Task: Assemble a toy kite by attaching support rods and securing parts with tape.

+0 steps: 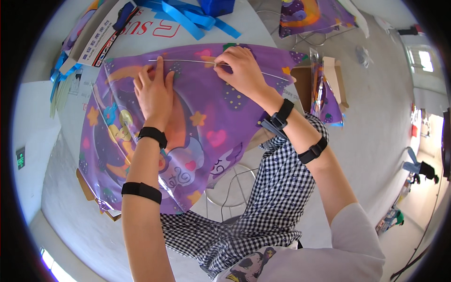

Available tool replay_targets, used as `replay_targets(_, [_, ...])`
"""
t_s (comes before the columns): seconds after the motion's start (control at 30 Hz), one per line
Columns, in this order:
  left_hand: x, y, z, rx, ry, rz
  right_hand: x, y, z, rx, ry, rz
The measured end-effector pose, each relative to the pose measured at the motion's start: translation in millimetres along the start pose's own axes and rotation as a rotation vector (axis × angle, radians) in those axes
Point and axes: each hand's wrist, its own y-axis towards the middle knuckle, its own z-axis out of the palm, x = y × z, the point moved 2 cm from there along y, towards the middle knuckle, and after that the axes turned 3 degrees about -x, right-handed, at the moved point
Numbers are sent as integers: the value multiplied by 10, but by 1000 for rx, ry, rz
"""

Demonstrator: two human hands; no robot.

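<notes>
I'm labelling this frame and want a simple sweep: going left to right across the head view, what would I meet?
Green wall sign → white printed box → left hand → right hand → open cardboard box.

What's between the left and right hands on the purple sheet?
A stretch of thin white rod spans the gap from left hand to right hand, with purple sheet beneath; head view.

Both hands (156, 94) (243, 70) reach forward, left index finger (160, 67) extended, right pinching.
</notes>
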Motion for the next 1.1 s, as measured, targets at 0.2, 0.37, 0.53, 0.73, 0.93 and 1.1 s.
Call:
replay_targets(0.2, [61, 4, 26, -14, 82, 53, 14, -16, 30, -3, -18, 9])
replay_targets(0.37, [-24, 7, 21, 21, 61, 37, 3, -58, -77, -17, -19, 24])
replay_targets(0.53, [12, -7, 27, 22, 78, 35, -7, -107, -148, 60, -88, 43])
replay_targets(0.73, [23, -7, 44, 22, 68, 43, -27, -111, -167, 104, -103, 78])
replay_targets(0.93, [12, -3, 39, 38, 81, 29, -30, -110, -167, 109, -113, 85])
replay_targets(1.1, [-8, -1, 30, 42, 56, 7, -49, -117, -166, 91, -93, 61])
